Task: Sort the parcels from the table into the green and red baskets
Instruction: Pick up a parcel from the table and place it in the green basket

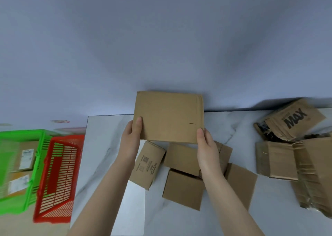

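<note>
A flat brown cardboard parcel (pixel 168 116) is held up above the marble table (pixel 100 138), its plain face toward me. My left hand (pixel 132 137) grips its lower left corner and my right hand (pixel 206 146) grips its lower right corner. Under my hands lie several small brown boxes (pixel 183 187), one printed with "MYFA" (pixel 147 165). On the floor to the left stand a green basket (pixel 38 146) holding labelled parcels and a red basket (pixel 59 178) with nothing visible inside.
At the table's right lies a heap of larger worn cartons (pixel 294 156), one marked "MAX" (pixel 294 120). A plain pale wall (pixel 161 38) rises behind the table. The table's left edge runs right beside the red basket.
</note>
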